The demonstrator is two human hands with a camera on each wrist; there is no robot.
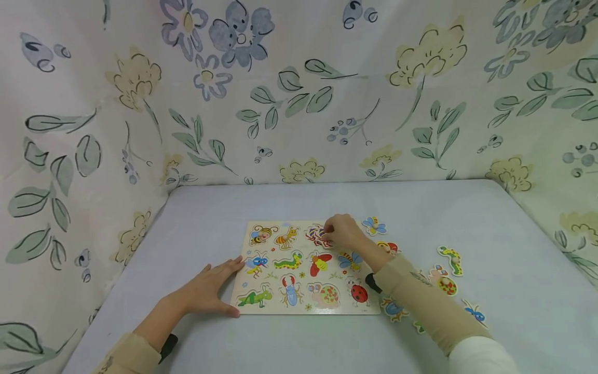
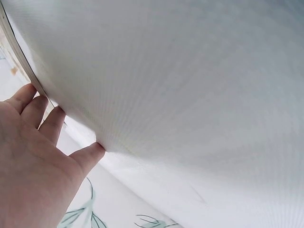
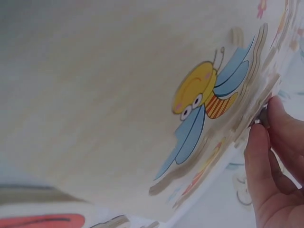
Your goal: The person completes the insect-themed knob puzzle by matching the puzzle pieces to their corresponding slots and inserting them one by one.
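Cream board (image 1: 275,310) lay on table (image 1: 233,202); L hand (image 1: 210,285), fingers spread, touched its L edge; R hand (image 1: 345,232) pinched spider pc (image 1: 315,236) by knob (image 3: 262,117) at top row; loose pcs (image 1: 454,264) lay to R.

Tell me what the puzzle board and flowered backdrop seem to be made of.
The puzzle board looks like wood or fibreboard, its cut edges tan, the printed face glossy where it catches light. The flowered backdrop is probably matte fabric, softly draped.
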